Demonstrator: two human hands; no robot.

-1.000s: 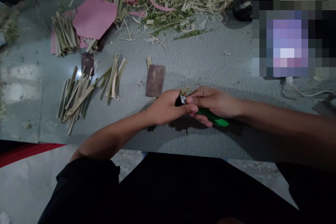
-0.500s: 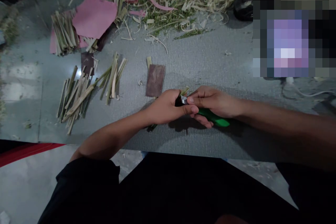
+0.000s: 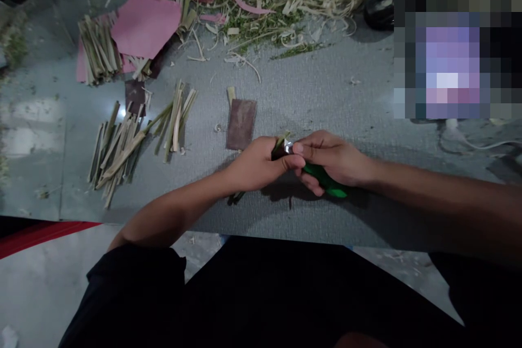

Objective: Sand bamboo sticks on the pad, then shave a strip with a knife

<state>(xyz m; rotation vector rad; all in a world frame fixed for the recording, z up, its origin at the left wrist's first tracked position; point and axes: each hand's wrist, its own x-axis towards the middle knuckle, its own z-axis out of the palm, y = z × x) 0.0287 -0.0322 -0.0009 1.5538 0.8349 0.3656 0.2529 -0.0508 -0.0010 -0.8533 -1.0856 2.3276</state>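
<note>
My right hand is closed around a green-handled knife, whose shiny metal end shows beside the thumb. My left hand is closed on a thin greenish plant strip; most of it is hidden by the fingers. Both hands meet low over the table, thumbs close together at the knife's metal end. Just beyond my left hand lies a brown rectangular sheet that looks like sandpaper, with a pale strip end poking out behind it.
Loose dried strips lie on the grey table at left. Behind them are a strip bundle and pink paper. Shavings cover the back. A black round object and a white cable are at right.
The knife and my right hand have shifted slightly left, and the metal end sits a little farther from my body. More of the plant strip shows. My left hand has barely moved.
</note>
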